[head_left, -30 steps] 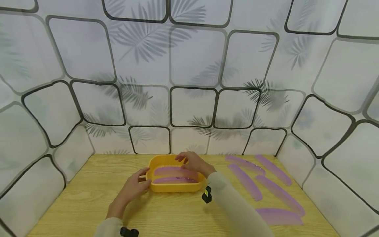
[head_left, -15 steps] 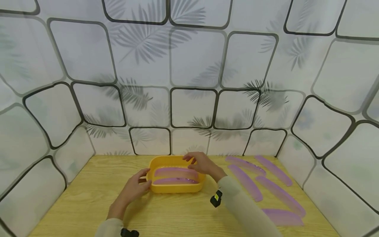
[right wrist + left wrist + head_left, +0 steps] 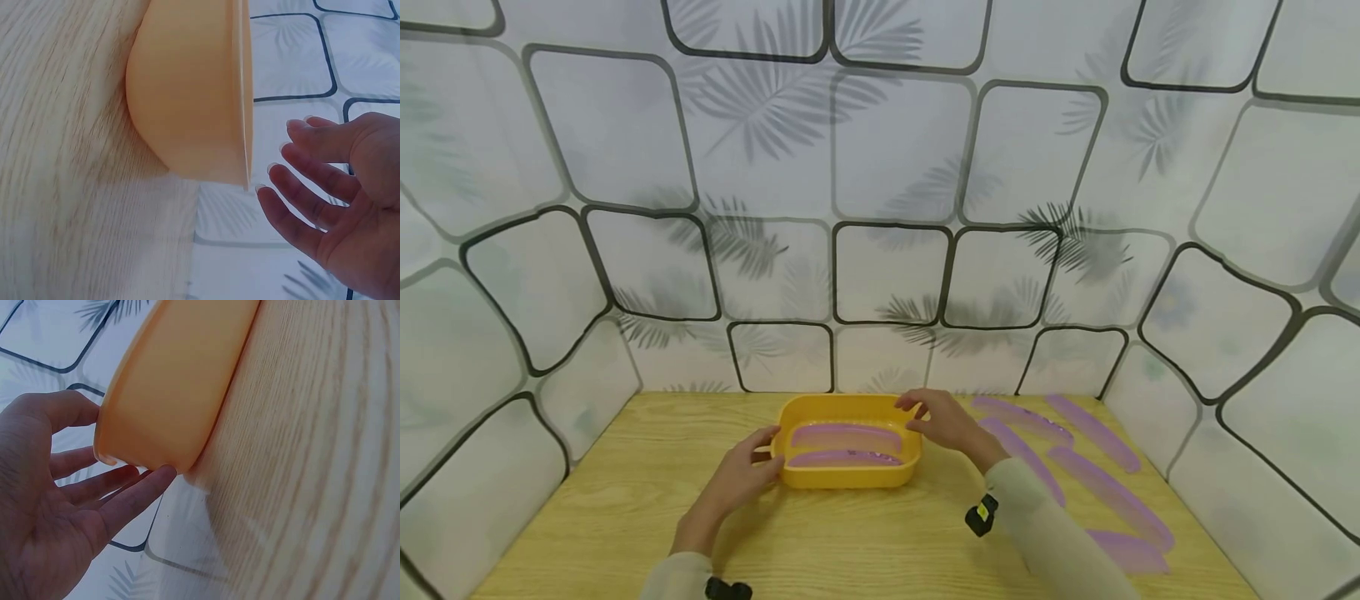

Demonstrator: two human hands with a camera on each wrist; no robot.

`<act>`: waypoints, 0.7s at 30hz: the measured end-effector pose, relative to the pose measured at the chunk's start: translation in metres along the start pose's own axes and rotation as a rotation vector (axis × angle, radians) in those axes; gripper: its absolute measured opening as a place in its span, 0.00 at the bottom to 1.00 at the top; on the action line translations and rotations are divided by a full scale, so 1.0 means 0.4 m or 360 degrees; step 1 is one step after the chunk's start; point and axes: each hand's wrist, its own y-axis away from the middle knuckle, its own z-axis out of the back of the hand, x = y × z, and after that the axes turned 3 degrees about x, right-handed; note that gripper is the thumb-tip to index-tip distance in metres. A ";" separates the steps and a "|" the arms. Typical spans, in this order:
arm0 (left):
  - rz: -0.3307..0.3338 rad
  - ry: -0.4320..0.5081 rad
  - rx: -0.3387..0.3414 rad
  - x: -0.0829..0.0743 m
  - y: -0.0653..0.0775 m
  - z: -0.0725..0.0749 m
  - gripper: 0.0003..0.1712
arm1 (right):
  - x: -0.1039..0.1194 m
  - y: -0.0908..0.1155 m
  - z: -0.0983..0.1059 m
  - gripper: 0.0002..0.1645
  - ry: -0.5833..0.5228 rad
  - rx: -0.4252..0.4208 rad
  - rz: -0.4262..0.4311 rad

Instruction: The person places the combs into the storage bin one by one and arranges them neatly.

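A yellow plastic tray (image 3: 850,477) stands on the wooden table, with two long, curved purple combs (image 3: 846,436) lying lengthwise inside it. My left hand (image 3: 741,473) holds the tray's left end; in the left wrist view its thumb and fingers curve about the end wall (image 3: 169,381). At the opposite end, my right hand (image 3: 946,423) hovers by the right rim with its fingers loosely bent and nothing between them. The right wrist view shows those fingertips (image 3: 269,195) just off the tray's rim.
Several more purple combs (image 3: 1112,493) lie spread on the table (image 3: 602,508) to the right, partly behind the right forearm. A patterned cloth wall (image 3: 887,275) encloses the back and both sides.
My right hand has drawn back rightward from over the tray to its right rim, uncovering the far comb's right end. The left hand and tray have stayed in place.
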 end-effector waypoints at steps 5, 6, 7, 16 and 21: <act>0.0007 0.0002 -0.0001 0.000 0.001 0.000 0.32 | -0.029 0.023 0.008 0.16 0.0055 -0.0086 -0.0018; 0.0009 0.0011 -0.0003 -0.001 0.001 0.000 0.32 | -0.036 0.028 0.011 0.16 0.0063 -0.0099 -0.0027; 0.0005 0.0020 -0.0004 -0.001 0.001 0.000 0.32 | -0.042 0.033 0.013 0.16 0.0070 -0.0107 -0.0038; -0.0040 0.0077 -0.0020 -0.005 0.001 -0.001 0.30 | -0.079 0.092 0.055 0.15 0.0105 -0.0102 -0.0139; -0.0046 0.0103 -0.0015 -0.007 0.002 -0.002 0.30 | -0.111 0.132 0.069 0.15 0.0127 -0.0126 -0.0172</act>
